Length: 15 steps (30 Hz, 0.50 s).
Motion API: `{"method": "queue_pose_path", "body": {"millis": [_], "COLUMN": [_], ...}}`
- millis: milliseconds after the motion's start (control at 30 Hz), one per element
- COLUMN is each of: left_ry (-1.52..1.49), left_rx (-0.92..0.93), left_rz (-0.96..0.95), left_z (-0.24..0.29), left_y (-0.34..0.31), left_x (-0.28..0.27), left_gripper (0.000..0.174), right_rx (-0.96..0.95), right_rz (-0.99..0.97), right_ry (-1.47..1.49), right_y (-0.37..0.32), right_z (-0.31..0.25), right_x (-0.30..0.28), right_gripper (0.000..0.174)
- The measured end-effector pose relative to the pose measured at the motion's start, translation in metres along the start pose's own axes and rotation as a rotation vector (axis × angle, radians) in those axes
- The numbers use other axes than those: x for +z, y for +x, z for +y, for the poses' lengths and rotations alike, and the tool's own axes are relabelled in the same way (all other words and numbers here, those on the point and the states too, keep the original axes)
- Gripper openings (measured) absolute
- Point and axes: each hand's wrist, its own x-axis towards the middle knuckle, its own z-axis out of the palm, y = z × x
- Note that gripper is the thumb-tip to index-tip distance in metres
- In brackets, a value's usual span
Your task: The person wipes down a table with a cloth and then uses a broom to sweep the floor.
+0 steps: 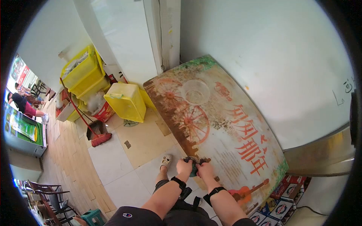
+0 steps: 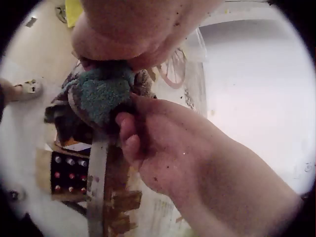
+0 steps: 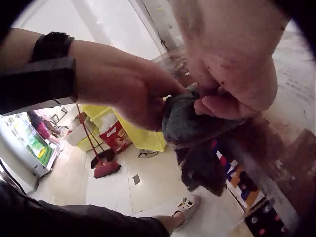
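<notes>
A dark green terry cloth (image 1: 193, 172) is bunched up at the near edge of the printed table (image 1: 222, 150). My left hand (image 1: 184, 168) grips one side of it, and my right hand (image 1: 205, 170) grips the other, the two hands close together. Seen from the left wrist, the cloth's fuzzy teal face (image 2: 102, 94) bulges between the hands. In the right wrist view the fingers of the right hand (image 3: 232, 74) curl over the cloth's top, while a darker fold (image 3: 202, 173) hangs down beside the table edge. Parts of both hands' fingers are hidden behind the cloth.
A clear plastic tub (image 1: 195, 92) stands on the table's far part. Yellow bins (image 1: 126, 101), a red broom (image 1: 101, 139) and a dustpan (image 1: 94, 129) occupy the floor to the left. Cartons (image 1: 281, 209) sit by the table's right end. People (image 1: 26, 105) are far left.
</notes>
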Motion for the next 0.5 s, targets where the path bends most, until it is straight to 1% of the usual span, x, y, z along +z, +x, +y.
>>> {"method": "queue_pose_path", "body": {"millis": [33, 67, 100, 167, 200, 267, 300, 367, 433, 500], "left_ry": [0.007, 0.021, 0.038, 0.044, 0.030, 0.007, 0.011, 0.011, -0.049, -0.062], "left_rx": [-0.001, 0.010, 0.017, 0.034, 0.020, -0.002, -0.012, -0.038, -0.052, -0.067], "left_rz": [0.000, 0.000, 0.000, -0.026, -0.016, -0.002, 0.010, 0.022, 0.053, 0.041], "left_z": [0.001, 0.003, 0.003, 0.003, 0.010, 0.019, 0.020, 0.023, 0.031, 0.030], "left_y": [0.000, 0.005, 0.011, 0.020, 0.016, 0.019, 0.022, 0.024, 0.025, 0.037], "left_x": [0.002, 0.002, 0.001, 0.001, -0.002, -0.003, -0.004, -0.006, -0.010, -0.009], "left_gripper": [0.044, 0.044, 0.043, 0.042, 0.043, 0.043, 0.043, 0.043, 0.042, 0.041], "right_rx": [-0.001, -0.014, -0.010, 0.110, 0.116, 0.027, 0.027, -0.053, -0.047, -0.036], "right_rz": [0.014, 0.035, 0.024, -0.018, -0.025, 0.043, 0.036, 0.057, 0.047, 0.038], "right_ry": [-0.037, -0.108, -0.102, 0.180, 0.176, 0.085, 0.076, 0.143, 0.106, 0.072], "right_y": [0.000, 0.004, 0.010, 0.018, 0.019, 0.025, 0.029, 0.035, 0.041, 0.047], "right_z": [-0.004, -0.006, -0.009, -0.013, -0.013, -0.017, -0.018, -0.020, -0.030, -0.039], "right_x": [0.000, 0.002, 0.005, 0.009, 0.009, 0.010, 0.010, 0.013, 0.010, 0.006], "right_gripper": [0.031, 0.036, 0.036, 0.034, 0.034, 0.033, 0.033, 0.029, 0.030, 0.030]}}
